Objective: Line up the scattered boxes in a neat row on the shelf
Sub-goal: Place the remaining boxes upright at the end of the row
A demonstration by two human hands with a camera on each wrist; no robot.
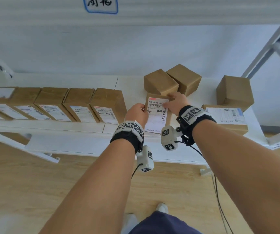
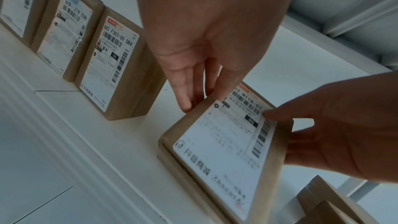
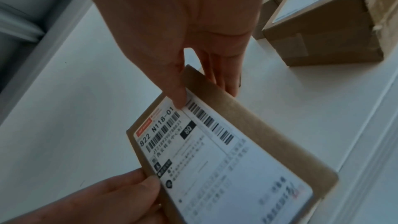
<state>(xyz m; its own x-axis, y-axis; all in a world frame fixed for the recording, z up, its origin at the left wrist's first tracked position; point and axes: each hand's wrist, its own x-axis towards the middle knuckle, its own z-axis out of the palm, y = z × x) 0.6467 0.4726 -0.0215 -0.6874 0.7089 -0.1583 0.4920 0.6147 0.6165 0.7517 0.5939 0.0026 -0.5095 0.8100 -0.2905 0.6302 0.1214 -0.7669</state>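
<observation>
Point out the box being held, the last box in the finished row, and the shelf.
Held box (image 1: 157,115), head view, on its white shipping label.
Last box in the row (image 1: 109,100), head view, on its brown top face.
Shelf (image 1: 132,85), head view, on bare white board behind the boxes.

Eleven brown boxes (image 1: 159,83) on one white shelf (image 1: 68,127); two hands (image 1: 136,114).

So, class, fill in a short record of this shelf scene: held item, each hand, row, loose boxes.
held item: labelled box, both hands on it
left hand: grips its left edge
right hand: grips its right edge
row: labelled boxes side by side, left on the shelf
loose boxes: several at right, unaligned
</observation>
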